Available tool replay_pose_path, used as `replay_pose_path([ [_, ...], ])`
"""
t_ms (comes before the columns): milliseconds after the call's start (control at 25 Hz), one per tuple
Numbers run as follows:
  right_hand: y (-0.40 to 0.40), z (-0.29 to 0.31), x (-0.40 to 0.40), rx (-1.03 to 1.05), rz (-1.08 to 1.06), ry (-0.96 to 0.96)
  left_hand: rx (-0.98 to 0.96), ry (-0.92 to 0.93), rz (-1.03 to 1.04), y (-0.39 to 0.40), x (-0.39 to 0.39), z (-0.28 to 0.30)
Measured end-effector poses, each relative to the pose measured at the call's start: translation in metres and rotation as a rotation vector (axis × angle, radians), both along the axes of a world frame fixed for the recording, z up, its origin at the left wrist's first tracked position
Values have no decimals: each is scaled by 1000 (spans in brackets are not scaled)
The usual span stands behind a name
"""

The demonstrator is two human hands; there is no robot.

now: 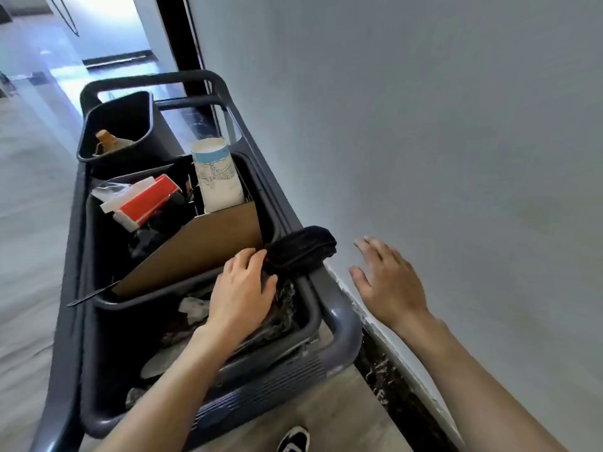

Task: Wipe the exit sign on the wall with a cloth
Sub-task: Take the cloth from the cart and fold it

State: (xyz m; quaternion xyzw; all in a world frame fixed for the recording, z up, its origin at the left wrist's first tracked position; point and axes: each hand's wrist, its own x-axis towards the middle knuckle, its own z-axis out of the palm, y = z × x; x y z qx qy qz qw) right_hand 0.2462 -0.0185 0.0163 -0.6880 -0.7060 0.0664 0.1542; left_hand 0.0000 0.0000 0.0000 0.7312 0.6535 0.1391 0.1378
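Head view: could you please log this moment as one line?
left hand: grasping dark folded cloth on grey plastic cart rim | right hand: open, empty | exit sign: unseen

- Daylight came from the bright doorway (107, 8) at top left, blown out to white.
- Glare streaked the corridor floor (29, 177) below it.
- The wall (424, 125) was evenly lit, slightly dim, bluish cast.
- Bin interiors on the cart (342, 324) sat in deep shadow.
- Wide-angle bending tilted verticals; edges were soft, overall mild blur.
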Motion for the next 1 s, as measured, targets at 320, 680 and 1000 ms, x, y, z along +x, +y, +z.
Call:
replay_pose_path([
  [320, 82, -38, -32, -312, 189, 73, -251, -372, 119, 25, 18, -39],
  [680, 112, -45, -30, -379, 155, 371, -356, -719, 427, 48, 33, -43],
  [1000, 65, -42, -3, -280, -230, 1123, -285, -1119, 319, 40, 62, 8],
])
